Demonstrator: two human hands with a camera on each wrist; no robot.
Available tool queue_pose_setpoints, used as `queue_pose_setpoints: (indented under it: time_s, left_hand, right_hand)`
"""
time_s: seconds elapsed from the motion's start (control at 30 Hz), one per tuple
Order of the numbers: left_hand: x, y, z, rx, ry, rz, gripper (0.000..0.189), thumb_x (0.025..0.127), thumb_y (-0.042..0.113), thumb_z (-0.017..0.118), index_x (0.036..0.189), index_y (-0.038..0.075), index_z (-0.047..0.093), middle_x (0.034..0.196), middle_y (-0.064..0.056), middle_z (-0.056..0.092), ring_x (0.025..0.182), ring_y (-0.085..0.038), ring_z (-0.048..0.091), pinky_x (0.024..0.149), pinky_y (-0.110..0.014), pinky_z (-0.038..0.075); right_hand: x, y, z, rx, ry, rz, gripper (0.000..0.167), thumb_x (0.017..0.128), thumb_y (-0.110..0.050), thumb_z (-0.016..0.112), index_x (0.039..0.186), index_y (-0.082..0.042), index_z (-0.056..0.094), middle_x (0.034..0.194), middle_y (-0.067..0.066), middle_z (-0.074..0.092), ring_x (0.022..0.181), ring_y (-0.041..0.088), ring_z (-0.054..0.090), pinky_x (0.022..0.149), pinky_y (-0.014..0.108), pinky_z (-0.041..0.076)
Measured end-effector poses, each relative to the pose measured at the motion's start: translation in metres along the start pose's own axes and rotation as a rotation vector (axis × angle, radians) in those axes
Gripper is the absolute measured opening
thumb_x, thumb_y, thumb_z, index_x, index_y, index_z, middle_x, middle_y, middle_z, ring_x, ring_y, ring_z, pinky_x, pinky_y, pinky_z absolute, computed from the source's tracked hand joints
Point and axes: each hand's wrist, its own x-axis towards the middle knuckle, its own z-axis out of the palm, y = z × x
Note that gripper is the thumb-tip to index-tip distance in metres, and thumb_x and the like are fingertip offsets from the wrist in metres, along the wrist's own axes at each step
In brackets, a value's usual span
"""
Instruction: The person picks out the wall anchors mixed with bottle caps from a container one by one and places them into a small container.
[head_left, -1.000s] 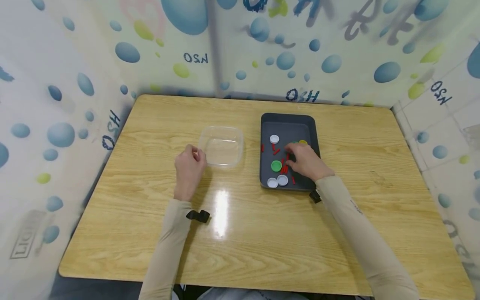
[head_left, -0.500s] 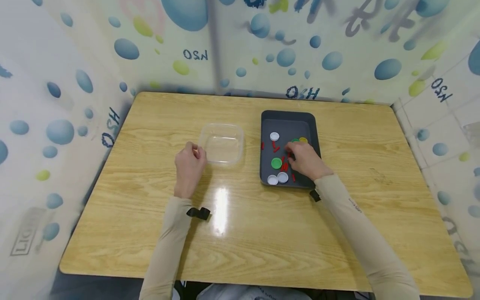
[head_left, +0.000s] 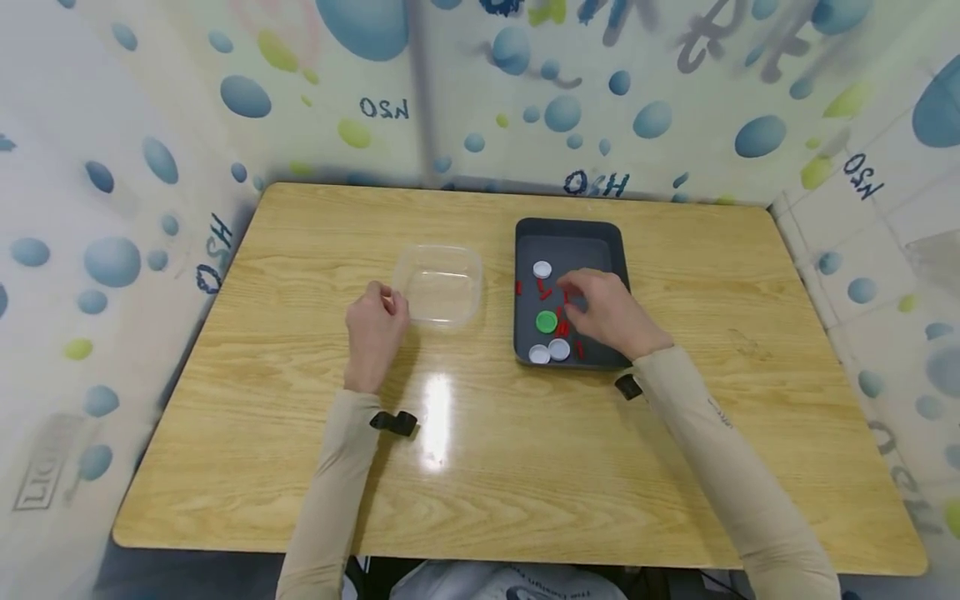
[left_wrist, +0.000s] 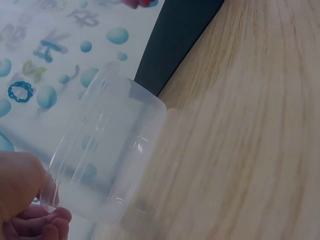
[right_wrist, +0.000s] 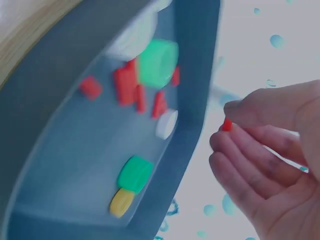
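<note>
My left hand (head_left: pixel 375 337) pinches the near-left rim of a clear plastic container (head_left: pixel 442 285); in the left wrist view thumb and fingers sit on the container's edge. Over the dark grey baking tray (head_left: pixel 573 242) my right hand (head_left: pixel 611 315) is raised. Between its thumb and fingertips it pinches a small red piece (right_wrist: pixel 227 124), mostly covered by the fingers. Lying in the tray are several short red pieces (head_left: pixel 562 329), a green bottle cap (head_left: pixel 546 322) and white caps (head_left: pixel 558 349). The right wrist view also shows a second green cap (right_wrist: pixel 135 174) touching a yellow cap (right_wrist: pixel 121 202).
The container and tray stand apart on a wooden table (head_left: pixel 510 467), the tray to the right. Patterned wall sheeting (head_left: pixel 480 100) encloses the table's back and sides. Each wrist carries a black strap-on camera, such as the left wrist camera (head_left: pixel 393 423).
My right hand has risen out of the tray with the red piece, and it now hides the second green cap and the yellow cap in the head view. My left hand stays at the container.
</note>
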Motion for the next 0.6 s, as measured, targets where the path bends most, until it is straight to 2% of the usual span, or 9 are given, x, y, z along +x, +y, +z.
queue_pose_setpoints:
  time_s: [0.17,0.37,0.6]
  left_hand:
    - [0.000,-0.001,-0.002,0.000,-0.023,-0.008,0.022,0.095,0.011,0.054,0.090,-0.007,0.065,0.066,-0.014,0.063,0.055,-0.029,0.058,0.053,-0.037,0.046]
    - [-0.001,-0.002,-0.003,-0.008,-0.028,-0.016,0.020,0.095,0.011,0.054,0.091,-0.006,0.065,0.067,-0.014,0.065,0.055,-0.028,0.060,0.053,-0.039,0.047]
    - [-0.002,-0.003,-0.004,-0.031,-0.048,-0.030,0.021,0.094,0.012,0.053,0.092,-0.006,0.065,0.068,-0.015,0.067,0.056,-0.028,0.062,0.055,-0.041,0.050]
  right_hand:
    - [0.009,-0.022,0.000,0.089,-0.005,-0.057,0.034,0.090,-0.004,0.071,0.124,0.001,0.067,0.119,0.015,0.070,0.108,0.030,0.069,0.094,0.046,0.056]
    - [0.028,-0.045,0.004,0.072,0.008,-0.116,0.033,0.092,-0.008,0.070,0.124,-0.002,0.068,0.118,0.014,0.071,0.102,0.027,0.069,0.089,0.043,0.056]
    - [0.062,-0.065,0.017,0.100,-0.053,-0.127,0.032,0.093,-0.010,0.069,0.124,-0.001,0.068,0.120,0.015,0.071,0.106,0.029,0.068,0.095,0.042,0.055]
